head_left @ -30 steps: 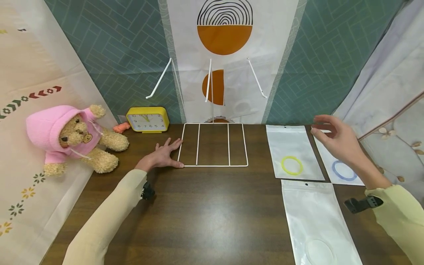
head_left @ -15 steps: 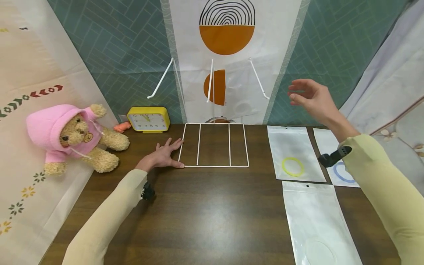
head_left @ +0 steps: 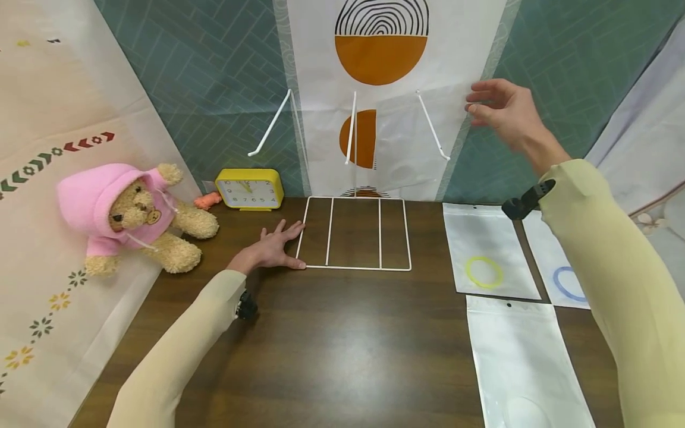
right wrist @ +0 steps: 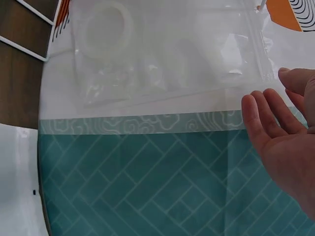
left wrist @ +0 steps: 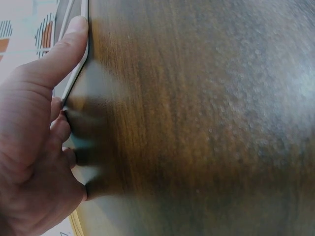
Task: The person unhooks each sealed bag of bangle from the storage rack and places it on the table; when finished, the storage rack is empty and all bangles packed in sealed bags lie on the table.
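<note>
A white wire display rack [head_left: 348, 268] stands on the table, its flat base in front and three arms slanting out above. My left hand [head_left: 272, 246] rests on the left side of that base, fingers spread and thumb at the front corner. In the left wrist view the thumb [left wrist: 69, 46] lies along the white wire. From the rack's right arm [head_left: 432, 126] hangs a clear plastic bag [right wrist: 182, 54] with a pale ring [right wrist: 129, 24] inside. My right hand [head_left: 503, 113] is raised beside the bag's upper edge, fingers loosely bent, with nothing visible between them.
Flat white zip bags lie at right: one with a yellow ring [head_left: 484, 272], one with a blue ring [head_left: 568, 284], and a longer bag [head_left: 521, 351] in front. A yellow clock [head_left: 249, 189] and a pink-hooded teddy bear [head_left: 134, 217] stand left. Patterned cloth [head_left: 230, 65] backs the table.
My right hand has risen and moved left, from over the bags on the right to beside the hanging bag. The left hand stays on the rack base. The head view has shifted slightly.
</note>
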`<state>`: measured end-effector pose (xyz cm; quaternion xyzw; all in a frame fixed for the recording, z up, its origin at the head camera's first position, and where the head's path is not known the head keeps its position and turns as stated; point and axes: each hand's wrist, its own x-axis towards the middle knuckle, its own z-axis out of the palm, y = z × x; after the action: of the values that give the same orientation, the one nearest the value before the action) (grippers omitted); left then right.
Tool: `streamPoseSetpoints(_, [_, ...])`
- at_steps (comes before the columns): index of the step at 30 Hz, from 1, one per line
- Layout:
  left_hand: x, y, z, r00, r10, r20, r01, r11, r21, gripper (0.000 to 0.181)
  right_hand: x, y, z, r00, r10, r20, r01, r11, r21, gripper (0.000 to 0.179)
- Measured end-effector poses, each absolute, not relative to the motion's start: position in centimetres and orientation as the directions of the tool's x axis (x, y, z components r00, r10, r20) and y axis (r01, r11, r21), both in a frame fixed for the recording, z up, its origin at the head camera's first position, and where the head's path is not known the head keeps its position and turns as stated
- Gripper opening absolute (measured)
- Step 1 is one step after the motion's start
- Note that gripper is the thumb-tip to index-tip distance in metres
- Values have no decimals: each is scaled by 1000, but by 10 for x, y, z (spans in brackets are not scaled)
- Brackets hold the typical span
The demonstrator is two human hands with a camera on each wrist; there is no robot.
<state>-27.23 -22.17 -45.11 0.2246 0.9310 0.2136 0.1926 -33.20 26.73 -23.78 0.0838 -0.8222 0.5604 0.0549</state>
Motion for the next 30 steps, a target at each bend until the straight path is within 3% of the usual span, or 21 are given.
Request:
streamPoseSetpoints(13, [-274, -218, -447, -821, 501, -273, 339, 813, 473, 108, -342, 265, -223, -980, -59, 189, -198, 361, -911, 49])
streamPoseSetpoints(30, [-271, -222, -449, -823, 492, -283, 320, 814, 485, 108, -347, 259, -226, -986, -74, 147, -165, 465, -870, 44])
